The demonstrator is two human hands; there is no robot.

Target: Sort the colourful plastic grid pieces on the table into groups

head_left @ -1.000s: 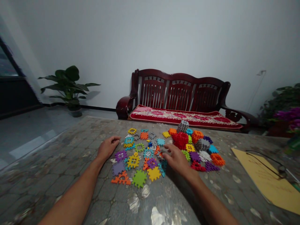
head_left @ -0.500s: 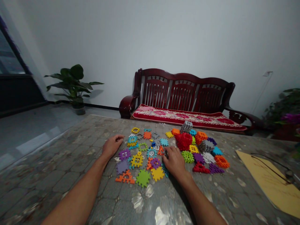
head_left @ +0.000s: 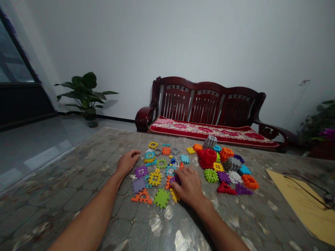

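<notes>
My right hand (head_left: 188,183) is over the right side of a spread of plastic interlocking building pieces. Its thumb and fingers close around a purple building piece (head_left: 176,179), which is mostly covered. Under the hand, a yellow square piece (head_left: 175,196) is partly hidden. My left hand (head_left: 128,162) lies on the table at the left edge of the spread, holding nothing, with its fingers loosely extended and apart. Close to it are a purple window piece (head_left: 141,171) and a blue window piece (head_left: 150,154). A green square piece (head_left: 161,198) and a yellow window piece (head_left: 155,178) lie between my forearms.
Stacked pieces, among them a red heap (head_left: 206,158) and a grey stack (head_left: 210,141), stand to the right on the patterned table (head_left: 117,216). Yellow paper (head_left: 300,205) with glasses (head_left: 309,190) lies at far right. Beyond the table is a wooden bench (head_left: 206,101).
My right hand has moved left from the blue piece at the edge onto the purple piece and closed around it. The left hand stays in place. The view has shifted slightly.
</notes>
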